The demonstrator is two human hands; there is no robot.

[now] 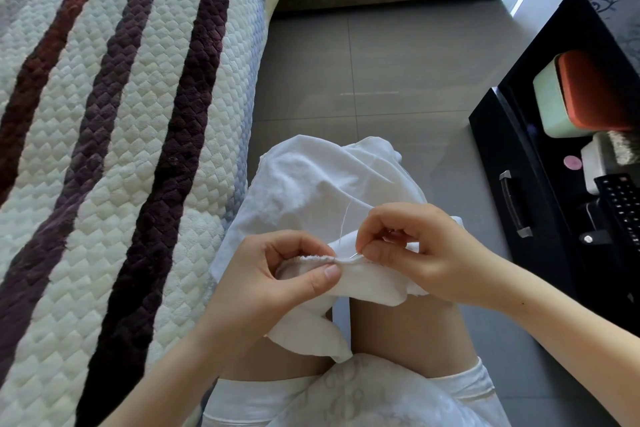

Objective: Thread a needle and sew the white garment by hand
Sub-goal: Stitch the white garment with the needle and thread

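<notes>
Shows the fingers (377, 251) of the right hand (419, 253) curled, with thumb and forefinger pinching the needle (354, 255) at the folded edge of the white garment (311, 184). Shows only a short bright length of the needle, slanted, just beside the thumb tip. Places the fingers (323, 278) of the left hand (273, 277) just left of it, curled round the same edge, thumb on top pressing the cloth against the forefinger. Traces a small puckered line along the edge between the 2 hands. Marks the thread (346, 218) as a thin white strand rising from the edge near the needle and lying over the cloth. Spreads the rest of the garment over the 2 bare knees (398, 333), with 1 corner hanging below the left hand toward the lap. Sets white patterned clothing (363, 399) at the lower margin. Puts a quilted cover (121, 114) with dark purple and maroon stripes at the left, just beside the garment. Leaves grey floor tiles (398, 80) beyond the knees. Includes, at the right, a black cabinet (519, 149) with a metal handle (513, 204), holding an orange-and-pale-green box (571, 97), a pink disc (572, 162) and a remote control (623, 204).
</notes>
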